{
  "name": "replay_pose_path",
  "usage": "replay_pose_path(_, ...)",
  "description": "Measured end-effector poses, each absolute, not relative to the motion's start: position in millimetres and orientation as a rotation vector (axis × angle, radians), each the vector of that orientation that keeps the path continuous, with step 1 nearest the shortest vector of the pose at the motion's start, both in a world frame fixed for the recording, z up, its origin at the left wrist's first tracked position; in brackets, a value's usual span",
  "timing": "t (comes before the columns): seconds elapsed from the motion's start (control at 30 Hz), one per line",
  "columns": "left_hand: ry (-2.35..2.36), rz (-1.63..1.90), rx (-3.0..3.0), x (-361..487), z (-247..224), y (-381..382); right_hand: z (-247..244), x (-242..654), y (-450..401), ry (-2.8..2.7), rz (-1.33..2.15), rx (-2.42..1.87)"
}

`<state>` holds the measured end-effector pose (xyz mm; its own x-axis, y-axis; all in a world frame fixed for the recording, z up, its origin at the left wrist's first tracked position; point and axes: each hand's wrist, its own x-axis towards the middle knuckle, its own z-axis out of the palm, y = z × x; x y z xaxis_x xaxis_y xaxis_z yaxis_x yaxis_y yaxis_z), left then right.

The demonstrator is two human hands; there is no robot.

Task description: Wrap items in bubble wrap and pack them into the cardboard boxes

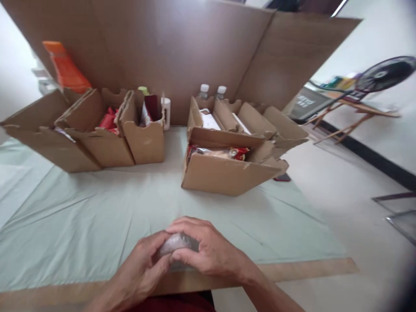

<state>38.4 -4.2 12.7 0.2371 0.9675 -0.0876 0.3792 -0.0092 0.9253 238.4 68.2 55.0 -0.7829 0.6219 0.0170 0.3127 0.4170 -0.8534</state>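
Close to the table's front edge, my left hand [146, 262] and my right hand [203, 245] are both wrapped round a small greyish, rounded bundle [175, 243]. It looks like something in clear or silvery wrapping, but blur and my fingers hide its kind. My left hand grips its left side, and my right fingers curl over its far side with the thumb in front. Beyond my hands stands a cardboard bin [221, 175] holding red and clear packets [238, 153].
On the left stand several cardboard bins [146, 143], one with a red packet [108, 119]. More bins [286, 134] stand at the right. Behind are an orange bottle [66, 67], white-capped bottles [204, 91] and a tall cardboard panel [182, 47]. A pale green cloth [81, 229] covers the table.
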Motion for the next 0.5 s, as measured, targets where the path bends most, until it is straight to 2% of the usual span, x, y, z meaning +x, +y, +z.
replay_pose_path(0.2, 1.210, 0.694, 1.561, 53.2, 4.8, 6.6, 57.4, 261.5, 64.2, -2.341, 1.151, -1.017)
replay_pose_path(0.33, 1.140, 0.690, 1.604, 49.5, -0.8, 10.3, 94.6, 304.1, 84.5, -2.290, 1.034, -1.029)
replay_pose_path(0.4, 1.212, 0.705, 1.544, 43.7, -6.7, 10.3, 127.1, 333.1, 99.4, -2.197, 0.826, -1.101)
replay_pose_path(0.5, 1.360, 0.750, 1.380, 38.2, -17.3, 9.5, 178.4, 369.7, 122.1, -2.017, 0.253, -1.258)
